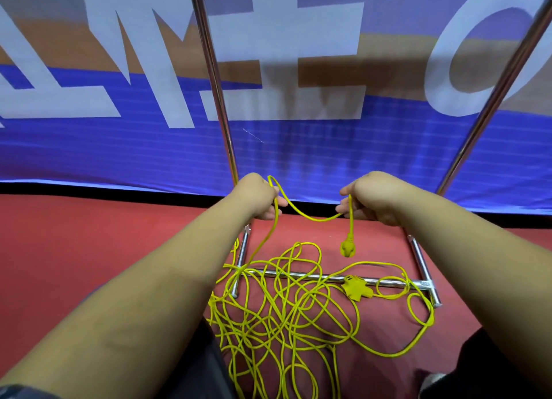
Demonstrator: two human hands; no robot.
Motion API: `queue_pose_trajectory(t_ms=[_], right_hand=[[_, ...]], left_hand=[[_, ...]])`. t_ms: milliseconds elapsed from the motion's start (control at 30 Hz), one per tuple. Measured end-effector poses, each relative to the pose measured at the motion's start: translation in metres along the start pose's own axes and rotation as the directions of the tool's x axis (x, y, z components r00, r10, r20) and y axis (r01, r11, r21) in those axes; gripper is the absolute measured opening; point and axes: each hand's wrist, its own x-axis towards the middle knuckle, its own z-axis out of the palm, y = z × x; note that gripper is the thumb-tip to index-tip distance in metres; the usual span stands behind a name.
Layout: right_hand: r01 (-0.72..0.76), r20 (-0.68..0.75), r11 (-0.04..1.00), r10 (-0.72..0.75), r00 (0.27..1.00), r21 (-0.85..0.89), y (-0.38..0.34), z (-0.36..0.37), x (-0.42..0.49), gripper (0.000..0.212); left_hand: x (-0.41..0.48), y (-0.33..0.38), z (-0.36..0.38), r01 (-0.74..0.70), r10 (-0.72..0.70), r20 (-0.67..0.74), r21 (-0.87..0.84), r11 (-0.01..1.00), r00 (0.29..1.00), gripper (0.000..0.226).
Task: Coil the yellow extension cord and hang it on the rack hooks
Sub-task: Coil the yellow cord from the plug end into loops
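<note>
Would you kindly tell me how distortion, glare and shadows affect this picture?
Head view: the wide-angle lens splays the two chrome rack poles toward the top and enlarges the forearms; glare streaks run along the poles; soft shadows fall on the blue-and-white banner; the thin yellow extension cord looks sharp.

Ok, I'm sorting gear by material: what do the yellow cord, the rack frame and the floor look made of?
The yellow extension cord: likely rubber or PVC jacket, matte, bending into loose loops. The rack frame: metal tube, probably chromed or polished steel, with bright highlights. The floor: seemingly red carpet or matting, dull, no glare.
</note>
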Motion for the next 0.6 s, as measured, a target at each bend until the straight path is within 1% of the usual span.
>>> queue_pose_trajectory(t_ms=[33,67,100,133,167,200,233,267,333,367,433,500,533,567,600], right_hand=[[0.028,0.020,0.996,-0.027,0.999,-0.084,0.001,-0.001,0.001,0.029],[0.093,0.040,0.961,-0.085,0.996,-0.261,0.001,-0.002,-0.001,0.030],[0.163,0.062,0.858,-0.152,0.986,-0.488,0.001,-0.004,-0.001,0.035],[0.208,0.075,0.714,-0.213,0.974,-0.668,0.002,-0.004,-0.003,0.039],[0.232,0.079,0.565,-0.281,0.956,-0.792,0.002,-0.001,-0.004,0.037],[0.217,0.059,0.475,-0.326,0.944,-0.853,0.001,0.002,-0.008,0.029],[0.200,0.039,0.408,-0.370,0.928,-0.891,0.001,0.004,-0.011,0.020],[0.167,0.000,0.403,-0.382,0.924,-0.900,0.002,0.006,-0.012,0.019],[0.089,-0.076,0.438,-0.345,0.936,-0.894,0.004,0.009,-0.008,0.028],[0.082,-0.067,0.419,-0.330,0.942,-0.904,0.004,0.009,-0.009,0.028],[0.075,-0.088,0.497,-0.298,0.951,-0.865,0.004,0.008,-0.009,0.029],[0.099,-0.064,0.534,-0.279,0.958,-0.840,0.001,0.006,-0.012,0.033],[0.113,-0.067,0.584,-0.277,0.958,-0.804,-0.001,0.005,-0.013,0.035],[0.133,-0.069,0.667,-0.267,0.961,-0.733,-0.003,0.006,-0.013,0.036],[0.147,-0.073,0.814,-0.226,0.971,-0.562,-0.004,0.008,-0.013,0.033]], left_hand=[[0.000,0.001,-0.001,0.003,-0.003,-0.008,-0.030,1.000,1.000,0.020],[-0.001,0.001,-0.001,0.004,-0.004,-0.012,-0.059,0.998,1.000,0.019],[-0.001,0.002,-0.003,0.001,-0.002,-0.009,-0.085,0.996,1.000,0.019],[-0.001,0.003,-0.004,0.000,-0.001,-0.003,-0.113,0.994,1.000,0.018],[-0.001,0.004,-0.006,0.003,-0.002,0.007,-0.139,0.990,1.000,0.017],[0.000,0.005,-0.009,0.007,-0.004,0.021,-0.161,0.987,1.000,0.017],[0.000,0.006,-0.011,0.012,-0.006,0.033,-0.180,0.984,0.999,0.017],[0.000,0.006,-0.014,0.018,-0.009,0.043,-0.199,0.980,0.999,0.017],[0.000,0.006,-0.018,0.025,-0.014,0.052,-0.220,0.975,0.999,0.026],[0.001,0.005,-0.020,0.027,-0.016,0.052,-0.220,0.975,0.999,0.028],[0.001,0.003,-0.022,0.030,-0.022,0.042,-0.217,0.976,0.999,0.022],[0.003,-0.001,-0.023,0.041,-0.035,0.031,-0.234,0.971,0.999,0.014],[0.004,-0.002,-0.023,0.050,-0.044,0.029,-0.245,0.968,0.999,0.014],[0.004,-0.002,-0.022,0.060,-0.053,0.032,-0.252,0.966,0.998,0.014],[0.004,-0.002,-0.020,0.072,-0.063,0.041,-0.261,0.963,0.997,0.014]])
